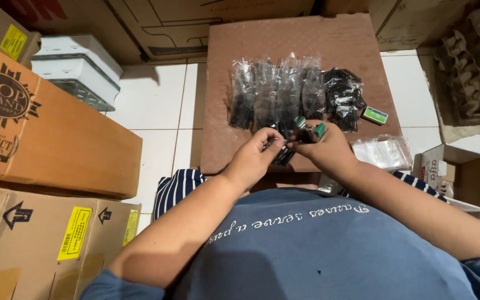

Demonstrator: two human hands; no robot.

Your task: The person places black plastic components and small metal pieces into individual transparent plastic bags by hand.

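I see both hands meeting just below the board (284, 39) edge. Left hand (254, 158) pinches the top of a small clear bag (283, 155) of dark parts, apparently to hold its mouth steady. Right hand (322, 149) is closed on a green-tipped tool (309, 129), kept close to that mouth. On the board: a row of filled bags (276, 91), laid side by side, with a green box (374, 115) at its right end. Empty bags (383, 151) lie right of the board, within reach.

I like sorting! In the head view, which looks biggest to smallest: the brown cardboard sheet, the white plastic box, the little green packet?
1. Brown cardboard sheet on the floor.
2. White plastic box, left.
3. Little green packet.
All lie about equally far away.
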